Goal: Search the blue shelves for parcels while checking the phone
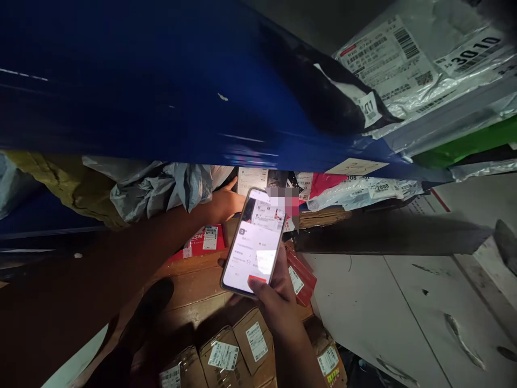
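Background: dim storage space, pale tiled floor (363, 302), blue shelf beam (161, 81) running across above my arms.
Phone: one, screen lit, in front of the lower shelf (331, 237); held tilted in my right hand (278, 302), fingers wrapped round it, thumb over a red on-screen button.
Left hand: one (231, 200), reaching under the beam; one digit extended beside a white-labelled parcel (251, 178), the others partly behind the phone; whether it grips, I cannot tell.
Labelled parcel: on the lower shelf, just beyond the phone's top edge, label facing me.
Neighbours: grey plastic parcels (161, 186) left; cartons (218, 350) below.
Progress, my judgement: phone raised and label exposed, done; the button's outcome, unconfirmed; parcel, not yet off the shelf.
Illegible: most small screen text.
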A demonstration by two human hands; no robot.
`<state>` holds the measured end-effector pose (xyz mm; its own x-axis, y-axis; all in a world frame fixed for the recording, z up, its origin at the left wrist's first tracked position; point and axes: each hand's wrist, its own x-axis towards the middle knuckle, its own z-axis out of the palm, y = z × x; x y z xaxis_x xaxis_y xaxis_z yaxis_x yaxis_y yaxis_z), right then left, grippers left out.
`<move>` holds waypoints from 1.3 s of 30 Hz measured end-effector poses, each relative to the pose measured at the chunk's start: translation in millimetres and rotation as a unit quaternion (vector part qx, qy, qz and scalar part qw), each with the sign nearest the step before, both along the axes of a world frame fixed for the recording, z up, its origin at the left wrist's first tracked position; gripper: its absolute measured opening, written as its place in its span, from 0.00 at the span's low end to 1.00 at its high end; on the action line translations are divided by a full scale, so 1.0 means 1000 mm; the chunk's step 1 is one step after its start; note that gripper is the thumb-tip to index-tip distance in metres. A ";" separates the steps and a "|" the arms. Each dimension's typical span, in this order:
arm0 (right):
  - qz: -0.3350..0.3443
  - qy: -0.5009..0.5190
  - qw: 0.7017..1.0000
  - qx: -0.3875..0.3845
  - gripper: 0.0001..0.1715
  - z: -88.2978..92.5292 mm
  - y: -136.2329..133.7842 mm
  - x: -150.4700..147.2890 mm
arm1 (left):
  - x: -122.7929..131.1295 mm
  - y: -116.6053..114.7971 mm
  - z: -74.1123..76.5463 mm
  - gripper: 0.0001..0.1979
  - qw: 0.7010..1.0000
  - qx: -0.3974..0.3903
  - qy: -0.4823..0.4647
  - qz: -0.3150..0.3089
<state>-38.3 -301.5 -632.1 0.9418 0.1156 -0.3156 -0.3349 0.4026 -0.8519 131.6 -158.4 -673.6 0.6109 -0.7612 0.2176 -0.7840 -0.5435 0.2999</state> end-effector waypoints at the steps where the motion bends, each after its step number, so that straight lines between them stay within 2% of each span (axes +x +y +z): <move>1: -0.011 0.010 1.000 0.000 0.51 0.000 -0.002 -0.007 | 0.000 0.001 0.000 0.11 1.000 0.022 0.001 -0.017; 4: -0.084 0.057 0.995 -0.022 0.56 0.002 -0.007 -0.027 | 0.000 0.001 -0.001 0.24 0.998 0.064 0.004 -0.028; 7: -0.135 0.113 0.983 -0.050 0.61 0.008 -0.009 -0.043 | 0.002 -0.001 -0.002 0.31 0.995 0.093 -0.006 -0.034; 12: -0.131 0.116 0.982 -0.065 0.63 0.019 -0.005 -0.052 | 0.005 0.000 -0.005 0.31 0.991 0.125 -0.043 -0.036; 16: -0.145 0.102 0.983 -0.042 0.62 0.024 0.001 -0.050 | 0.004 0.000 -0.006 0.30 0.988 0.134 -0.072 -0.034; 20: -0.151 0.105 0.982 -0.053 0.64 0.026 0.004 -0.048 | 0.002 0.000 -0.006 0.30 0.986 0.140 -0.086 -0.030; 27: -0.112 0.112 0.984 -0.084 0.66 0.029 -0.001 -0.049 | 0.004 0.001 -0.013 0.31 0.983 0.159 -0.087 -0.028; 32: -0.112 0.115 0.985 -0.064 0.67 0.027 -0.002 -0.051 | 0.001 0.003 -0.013 0.31 0.992 0.108 -0.066 -0.024; 35: -0.124 0.105 0.986 -0.044 0.65 0.025 0.000 -0.051 | -0.002 0.002 -0.009 0.31 0.997 0.063 -0.044 -0.021; 39: -0.149 0.120 0.981 -0.018 0.65 0.026 0.001 -0.053 | -0.006 -0.001 -0.003 0.28 0.999 0.045 -0.004 0.002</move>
<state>-91.0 -300.8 -606.4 0.8302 -0.1679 -0.5316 -0.4000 0.4848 -0.7778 125.6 -159.6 -676.4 0.6121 -0.7757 0.1538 -0.7843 -0.5708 0.2430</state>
